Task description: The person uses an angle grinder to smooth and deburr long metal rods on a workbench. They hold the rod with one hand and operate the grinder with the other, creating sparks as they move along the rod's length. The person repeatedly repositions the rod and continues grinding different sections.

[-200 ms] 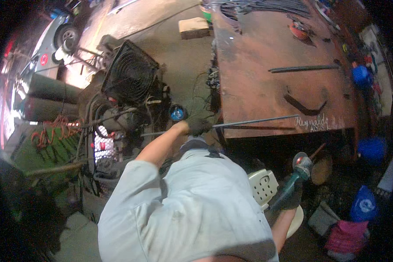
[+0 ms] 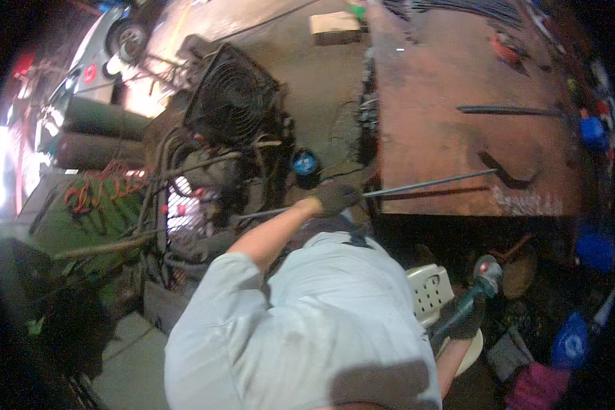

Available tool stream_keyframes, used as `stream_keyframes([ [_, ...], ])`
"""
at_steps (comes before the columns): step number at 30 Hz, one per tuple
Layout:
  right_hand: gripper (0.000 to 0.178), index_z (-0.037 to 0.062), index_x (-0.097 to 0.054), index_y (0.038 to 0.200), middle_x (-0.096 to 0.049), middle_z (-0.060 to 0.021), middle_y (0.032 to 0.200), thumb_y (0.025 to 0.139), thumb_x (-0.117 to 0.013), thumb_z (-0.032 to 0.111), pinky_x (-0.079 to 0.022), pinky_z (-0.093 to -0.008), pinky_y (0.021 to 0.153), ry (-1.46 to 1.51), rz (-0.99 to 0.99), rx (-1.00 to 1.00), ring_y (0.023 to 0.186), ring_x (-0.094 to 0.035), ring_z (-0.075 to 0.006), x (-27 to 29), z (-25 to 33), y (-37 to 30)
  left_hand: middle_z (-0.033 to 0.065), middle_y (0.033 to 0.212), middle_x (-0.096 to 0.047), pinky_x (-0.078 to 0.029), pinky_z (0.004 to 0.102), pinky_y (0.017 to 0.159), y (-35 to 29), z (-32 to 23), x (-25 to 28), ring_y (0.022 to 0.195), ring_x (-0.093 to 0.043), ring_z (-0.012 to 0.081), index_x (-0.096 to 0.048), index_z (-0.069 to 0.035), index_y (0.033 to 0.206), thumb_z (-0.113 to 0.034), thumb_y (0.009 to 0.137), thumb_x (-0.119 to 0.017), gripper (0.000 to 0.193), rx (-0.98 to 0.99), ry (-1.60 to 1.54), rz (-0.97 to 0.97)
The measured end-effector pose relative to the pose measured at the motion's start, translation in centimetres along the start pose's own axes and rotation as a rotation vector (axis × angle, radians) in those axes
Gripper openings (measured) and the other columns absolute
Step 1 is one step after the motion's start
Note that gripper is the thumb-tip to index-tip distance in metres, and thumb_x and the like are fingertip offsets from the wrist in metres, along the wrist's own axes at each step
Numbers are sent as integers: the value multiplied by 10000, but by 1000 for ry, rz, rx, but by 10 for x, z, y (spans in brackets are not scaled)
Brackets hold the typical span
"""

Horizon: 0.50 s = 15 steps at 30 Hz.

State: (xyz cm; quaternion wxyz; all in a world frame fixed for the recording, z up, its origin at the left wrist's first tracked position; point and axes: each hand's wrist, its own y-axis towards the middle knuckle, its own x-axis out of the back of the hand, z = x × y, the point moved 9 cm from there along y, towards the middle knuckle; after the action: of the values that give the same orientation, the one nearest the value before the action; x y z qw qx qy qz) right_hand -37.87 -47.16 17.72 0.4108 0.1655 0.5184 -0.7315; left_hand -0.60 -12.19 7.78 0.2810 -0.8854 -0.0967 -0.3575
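Observation:
My left hand (image 2: pixel 337 198), in a dark glove, is wrapped round a long thin metal rod (image 2: pixel 434 184). The rod slants across in front of me, its right part over the edge of a rust-brown metal table (image 2: pixel 430 137). Low at my right side, my right hand (image 2: pixel 468 320) is gloved too and closed round a teal angle grinder (image 2: pixel 486 281). The grinder's disc end points forward, beside a white plastic chair (image 2: pixel 430 290). A dark bent metal piece (image 2: pixel 506 171) lies on the table by the rod's right end.
On the table are dark bars (image 2: pixel 509 110) and an orange-red tool (image 2: pixel 507 49). A dark round-grilled machine (image 2: pixel 232 102) with hoses stands left of me. A blue-topped container (image 2: pixel 305 162) and a box (image 2: pixel 335 27) are on the floor. Bags (image 2: pixel 568 342) lie at the lower right.
The whole view has shifted, so most things sit farther right. The rod's right end is raised slightly over the table. Both hands keep their holds.

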Motion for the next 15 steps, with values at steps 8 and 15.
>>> stream_keyframes([
  [8, 329, 128, -663, 1109, -691, -48, 910, 975, -678, 428, -570, -370, 714, -74, -283, 267, 826, -661, -242, -46, 23, 12, 228, 1130, -724, -552, 494, 898, -52, -42, 106, 1006, -699, 415, -682, -91, 1296, -348, 1068, -530, 375, 226, -346, -316],
  [15, 409, 62, -633, 1155, -699, -130, 907, 864, -742, 328, -610, -454, 666, -311, -413, 201, 738, -691, -301, -83, 44, 60, 232, 1205, -709, -501, 491, 956, -69, 33, 70, 1140, -655, 429, -718, -98, 1187, -434, 1035, -544, 408, 275, -302, -135],
])
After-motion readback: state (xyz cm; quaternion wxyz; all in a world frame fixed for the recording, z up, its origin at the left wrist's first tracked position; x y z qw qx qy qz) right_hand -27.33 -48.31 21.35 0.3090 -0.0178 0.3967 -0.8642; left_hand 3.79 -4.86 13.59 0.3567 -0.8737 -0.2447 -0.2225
